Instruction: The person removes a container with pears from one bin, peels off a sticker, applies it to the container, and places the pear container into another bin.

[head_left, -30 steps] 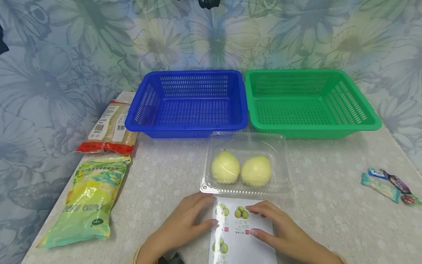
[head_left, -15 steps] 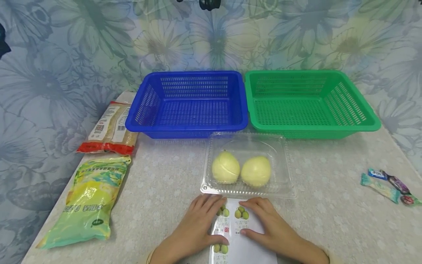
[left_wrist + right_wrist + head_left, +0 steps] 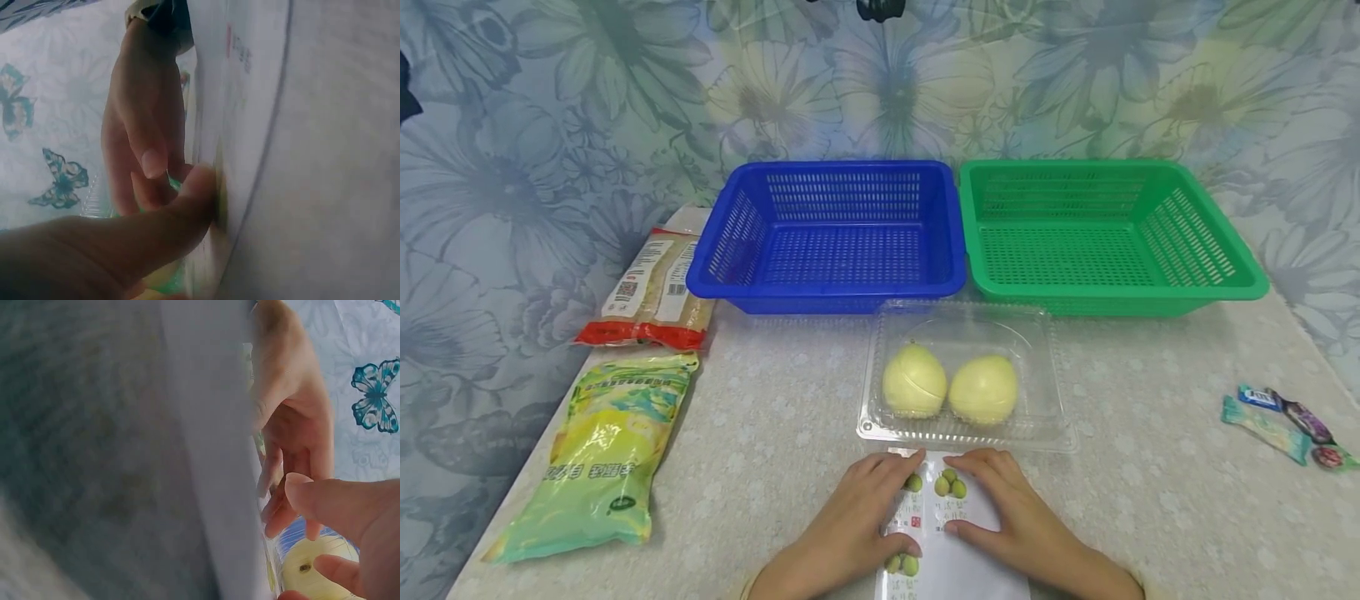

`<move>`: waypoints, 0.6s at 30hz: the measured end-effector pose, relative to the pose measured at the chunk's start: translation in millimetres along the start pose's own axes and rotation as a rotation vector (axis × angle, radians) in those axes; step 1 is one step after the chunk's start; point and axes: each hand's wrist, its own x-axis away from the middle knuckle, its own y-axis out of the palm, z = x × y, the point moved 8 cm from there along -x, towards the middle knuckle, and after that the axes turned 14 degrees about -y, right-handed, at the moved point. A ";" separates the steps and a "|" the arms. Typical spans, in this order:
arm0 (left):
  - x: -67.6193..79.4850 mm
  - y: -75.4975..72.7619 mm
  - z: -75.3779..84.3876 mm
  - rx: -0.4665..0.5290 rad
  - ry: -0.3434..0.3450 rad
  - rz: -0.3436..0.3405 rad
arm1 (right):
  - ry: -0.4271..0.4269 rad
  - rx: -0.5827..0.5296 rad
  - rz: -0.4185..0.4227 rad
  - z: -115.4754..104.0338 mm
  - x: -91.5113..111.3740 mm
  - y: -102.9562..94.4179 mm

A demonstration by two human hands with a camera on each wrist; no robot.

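Note:
A white printed sheet (image 3: pixel 970 575) with green pear pictures and writing lies flat at the front of the table. My left hand (image 3: pixel 848 525) rests over its left part, the spread fingers pointing to the far edge. In the left wrist view, the left thumb (image 3: pixel 181 215) touches the paper. On the sheet's right side is my right hand (image 3: pixel 1028 527), its fingers loosely bent and thumb apart. Just beyond the sheet stands a clear plastic clamshell box (image 3: pixel 1041 375) holding two pale yellow pears, one left (image 3: pixel 913 382), one right (image 3: pixel 983 392).
Side by side at the back stand a blue basket (image 3: pixel 820 292) and a green basket (image 3: pixel 1120 292). Along the left edge lie a red-trimmed grain bag (image 3: pixel 643 292) and a green-yellow bag (image 3: pixel 598 458). Several small wrapped candies (image 3: pixel 1266 429) lie at right. A floral cloth (image 3: pixel 580 125) hangs behind.
My left hand has moved right, further over the sheet. The right hand has shifted slightly left, its thumb further in over the paper. The box and baskets stay put.

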 end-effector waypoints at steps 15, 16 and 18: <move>-10.3 0.1 -17.4 0.078 -0.177 -0.011 | -0.025 -0.032 0.029 -0.5 1.3 -0.5; -10.8 0.1 -17.6 0.084 -0.183 -0.016 | -0.029 -0.034 0.032 -0.8 1.2 -0.9; -11.8 0.0 -17.9 0.098 -0.195 -0.026 | -0.038 -0.038 0.037 -1.0 1.0 -1.2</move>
